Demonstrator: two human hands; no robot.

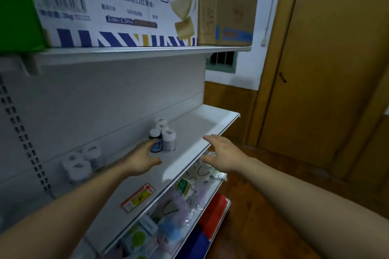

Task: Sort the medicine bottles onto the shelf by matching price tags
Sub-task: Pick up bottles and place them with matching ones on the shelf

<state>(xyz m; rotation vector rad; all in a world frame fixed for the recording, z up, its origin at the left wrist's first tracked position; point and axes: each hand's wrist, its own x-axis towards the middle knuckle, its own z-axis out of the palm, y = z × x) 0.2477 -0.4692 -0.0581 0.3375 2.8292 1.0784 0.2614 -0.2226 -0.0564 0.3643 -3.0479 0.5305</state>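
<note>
Item, shelf stock, listed left to right; white-capped bottles, a blurred cluster, stand at the back of the middle shelf, well to the left of the left fingers; the left hand reaches over the shelf, its fingers stretched forward and touching the left side of the dark bottle, thumb spread wide and lying apart from the bottle, nearer the shelf's front; no pinch shows; the dark bottle, white-capped with a blue label, stands upright on the shelf at those fingertips; a white bottle stands upright just right of it, touching or nearly so; two more white bottles stand in a row behind, beyond the left fingers toward the back panel; a price tag, red-bordered with a yellow patch, sits on the shelf's front lip below the left wrist; its print cannot be read.

Above both hands, a printed white carton and a brown carton rest on the top shelf; the right hand hovers at the middle shelf's front edge, fingers spread and loose, holding nothing, well right of the dark bottle; plastic-wrapped packets lie on the lower shelf beneath the right fingers; a wooden door stands far right.
</note>
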